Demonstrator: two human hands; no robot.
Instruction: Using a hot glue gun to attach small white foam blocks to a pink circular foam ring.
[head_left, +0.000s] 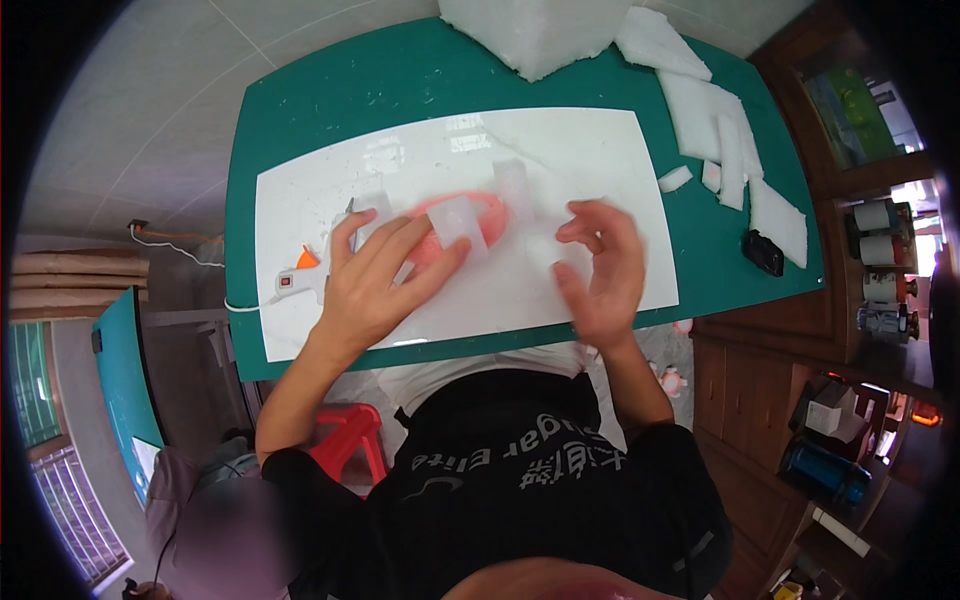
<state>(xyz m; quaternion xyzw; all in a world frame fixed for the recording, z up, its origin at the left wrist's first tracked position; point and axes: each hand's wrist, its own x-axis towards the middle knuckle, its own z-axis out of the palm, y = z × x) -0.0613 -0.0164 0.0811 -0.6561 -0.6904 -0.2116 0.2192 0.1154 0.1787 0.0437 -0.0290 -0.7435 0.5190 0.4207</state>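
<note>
A pink oval object (490,212) lies on a white sheet (600,150) in the middle of a green table. White foam strips (462,222) lie across it. My left hand (375,285) rests flat with fingers spread, fingertips pressing the pink object's left end and one strip. A white and orange glue gun (300,278) lies just left of that hand, partly under it. My right hand (600,272) is blurred and hovers right of the pink object, its fingers and thumb curled around a small white foam piece (553,252).
A green table (300,100) carries a large foam block (535,35) at the far edge and several cut foam strips (725,140) at the right. A small black object (763,252) lies near the right edge. A wooden shelf (880,260) stands right, a red stool (350,432) below left.
</note>
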